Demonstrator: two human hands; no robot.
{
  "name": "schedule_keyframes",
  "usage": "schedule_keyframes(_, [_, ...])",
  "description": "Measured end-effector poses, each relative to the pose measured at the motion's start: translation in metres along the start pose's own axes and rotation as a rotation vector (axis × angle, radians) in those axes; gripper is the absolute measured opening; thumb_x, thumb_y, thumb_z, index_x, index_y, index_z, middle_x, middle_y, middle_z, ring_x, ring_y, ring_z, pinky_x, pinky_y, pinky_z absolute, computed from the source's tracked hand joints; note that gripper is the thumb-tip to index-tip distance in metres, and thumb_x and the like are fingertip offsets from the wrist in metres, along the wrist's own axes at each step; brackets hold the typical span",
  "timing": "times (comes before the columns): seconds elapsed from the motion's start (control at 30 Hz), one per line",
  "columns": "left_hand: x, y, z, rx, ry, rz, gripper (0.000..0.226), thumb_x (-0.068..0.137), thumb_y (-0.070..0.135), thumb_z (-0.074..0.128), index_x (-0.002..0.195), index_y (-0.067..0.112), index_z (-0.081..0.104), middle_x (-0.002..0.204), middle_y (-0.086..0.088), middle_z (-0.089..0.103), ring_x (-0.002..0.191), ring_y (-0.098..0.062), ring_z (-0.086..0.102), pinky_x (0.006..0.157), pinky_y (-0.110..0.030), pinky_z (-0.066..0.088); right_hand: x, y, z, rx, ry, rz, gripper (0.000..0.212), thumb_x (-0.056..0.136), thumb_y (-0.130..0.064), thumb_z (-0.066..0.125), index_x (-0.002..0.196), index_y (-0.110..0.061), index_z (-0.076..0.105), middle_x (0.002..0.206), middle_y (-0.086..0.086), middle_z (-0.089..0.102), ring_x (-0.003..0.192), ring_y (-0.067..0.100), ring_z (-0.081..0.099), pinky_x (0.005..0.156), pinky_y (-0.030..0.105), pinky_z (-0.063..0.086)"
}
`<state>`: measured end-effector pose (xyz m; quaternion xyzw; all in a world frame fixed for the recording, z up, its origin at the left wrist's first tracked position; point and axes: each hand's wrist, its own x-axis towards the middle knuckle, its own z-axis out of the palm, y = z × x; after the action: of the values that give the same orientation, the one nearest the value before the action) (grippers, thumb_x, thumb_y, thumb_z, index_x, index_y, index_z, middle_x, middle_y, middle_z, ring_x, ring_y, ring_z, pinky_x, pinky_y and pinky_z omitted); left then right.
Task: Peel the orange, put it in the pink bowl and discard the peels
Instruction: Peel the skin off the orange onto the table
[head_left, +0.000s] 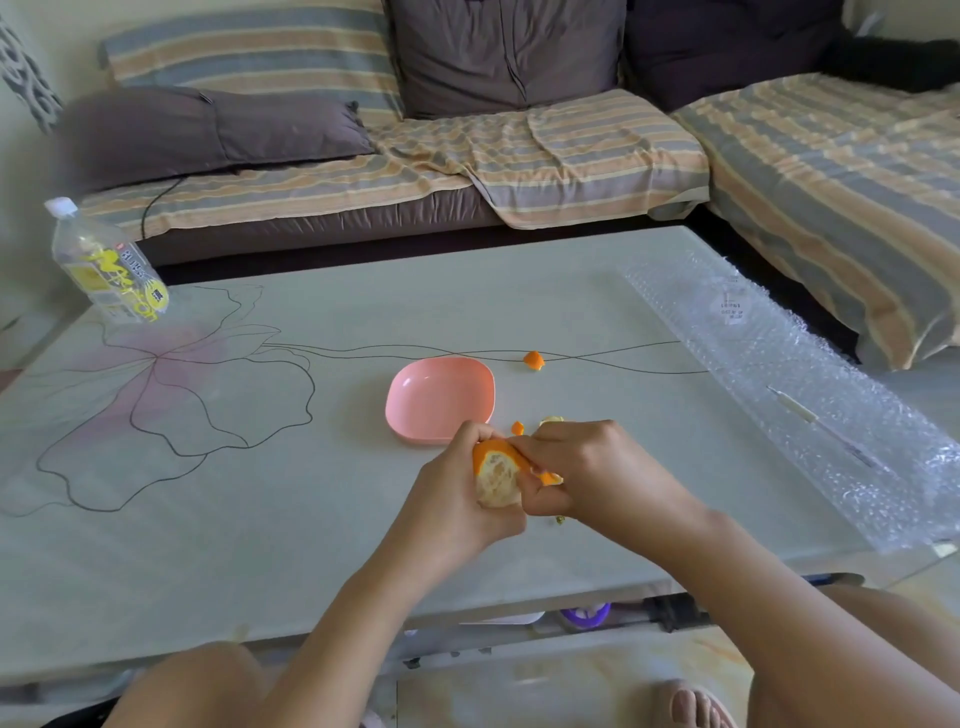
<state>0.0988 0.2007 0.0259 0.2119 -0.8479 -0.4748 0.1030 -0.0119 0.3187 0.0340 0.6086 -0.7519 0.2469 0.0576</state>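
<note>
My left hand (457, 499) grips a partly peeled orange (496, 475) above the table, pale flesh showing toward me and orange skin still on its far side. My right hand (582, 467) pinches a strip of peel (545, 475) that hangs off the fruit. The pink bowl (440, 399) stands empty just beyond my left hand. Loose peel bits lie on the table: one (533, 359) to the right of the bowl, a small one (517, 427) beside the bowl's near corner, and a pale one (551, 420) half hidden behind my right hand.
A plastic bottle (106, 265) with a yellow label stands at the table's far left corner. A bubble-wrap sheet (810, 395) covers the right side of the glass table (260, 519). A striped sofa (519, 150) runs behind the table. My knees and a foot show below its near edge.
</note>
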Motion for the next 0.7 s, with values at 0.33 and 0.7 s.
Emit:
schedule_keyframes(0.33, [-0.003,-0.005,0.0,0.036,-0.03,-0.011,0.045,0.064,0.006,0.069,0.095,0.03,0.049,0.078,0.011,0.061,0.062,-0.002,0.051,0.054,-0.016,0.042,-0.002,-0.001,0.01,0.034,0.0,0.059,0.028,0.072,-0.026,0.037,0.063,-0.009,0.057,0.054,-0.005,0.035,0.05,0.018,0.032,0.046,0.031,0.034])
schedule_keyframes(0.7, [-0.005,-0.006,0.006,0.143,-0.012,-0.003,0.04,0.064,0.009,0.067,0.094,0.025,0.046,0.076,0.003,0.061,0.059,-0.008,0.048,0.049,-0.018,0.037,0.001,-0.001,0.015,-0.083,0.021,0.02,0.025,0.064,-0.01,0.056,0.047,-0.01,0.037,0.047,0.0,0.023,0.046,0.021,0.017,0.035,0.029,0.028])
